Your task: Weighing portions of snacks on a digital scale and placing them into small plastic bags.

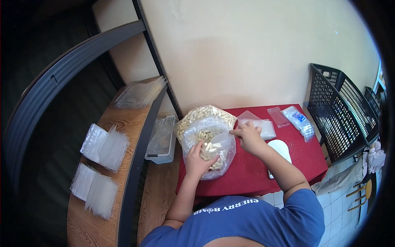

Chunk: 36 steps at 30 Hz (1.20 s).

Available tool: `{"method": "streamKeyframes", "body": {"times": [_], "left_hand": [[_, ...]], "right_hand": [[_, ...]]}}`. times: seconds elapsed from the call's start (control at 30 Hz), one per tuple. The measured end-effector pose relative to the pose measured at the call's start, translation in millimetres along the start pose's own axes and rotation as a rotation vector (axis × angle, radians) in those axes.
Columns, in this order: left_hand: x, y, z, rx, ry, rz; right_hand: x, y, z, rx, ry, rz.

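A large clear plastic bag (188, 131) of whitish capsules stands open at the left of the red-covered table (247, 173). In its mouth is a small clear bag (221, 140) with several capsules (212, 146) in its lower part. My left hand (198, 159) cups this small bag from below, thumb and fingers on either side. The fingertips of my right hand (248, 137) pinch its upper right edge. A stack of flat clear bags (268, 129) lies just behind my right hand. Partly under my right forearm is a white kitchen scale (280, 147).
A pack of clear bags (298, 122) and a single zip bag (278, 117) lie at the table's back right. Black plastic crates (339, 114) stand beyond. At left, a wooden shelf (135, 123) holds bundles of clear bags (105, 146); a white basket (160, 154) sits below it.
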State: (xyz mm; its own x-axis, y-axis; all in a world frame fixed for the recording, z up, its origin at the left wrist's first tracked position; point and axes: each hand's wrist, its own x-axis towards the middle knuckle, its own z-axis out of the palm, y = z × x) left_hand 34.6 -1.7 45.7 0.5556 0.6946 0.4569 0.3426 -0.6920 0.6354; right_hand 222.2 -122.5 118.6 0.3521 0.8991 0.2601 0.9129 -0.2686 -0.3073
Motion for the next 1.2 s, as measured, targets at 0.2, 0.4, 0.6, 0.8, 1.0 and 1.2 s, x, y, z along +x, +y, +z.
{"method": "streamKeyframes", "body": {"times": [0.2, 0.4, 0.6, 0.8, 1.0, 1.2], "left_hand": [[-1.5, -3.8, -2.5, -0.102, 0.108, 0.042], [-3.3, -24.0, -3.2, -0.124, 0.207, 0.069], [-2.8, -16.0, -2.5, -0.197, 0.308, 0.096], [-19.2, -10.7, 16.6, -0.748, 0.211, 0.123], [-28.0, 60.2, 58.6, -0.866, -0.13, 0.24], [-35.2, 119.3, 116.0, -1.142, -0.355, 0.097]], "right_hand": [[-11.2, 54.9, 82.8, 0.427, 0.054, 0.107], [-22.8, 47.4, 80.3, 0.418, 0.163, 0.246], [-14.3, 31.2, 120.8, -0.008, -0.097, 0.143], [-46.9, 2.9, 90.7, 0.537, 0.078, -0.089], [-76.4, 42.3, 75.3, 1.294, -0.123, -0.343], [-116.8, 92.3, 46.8, 1.619, 0.109, -0.092]]}}
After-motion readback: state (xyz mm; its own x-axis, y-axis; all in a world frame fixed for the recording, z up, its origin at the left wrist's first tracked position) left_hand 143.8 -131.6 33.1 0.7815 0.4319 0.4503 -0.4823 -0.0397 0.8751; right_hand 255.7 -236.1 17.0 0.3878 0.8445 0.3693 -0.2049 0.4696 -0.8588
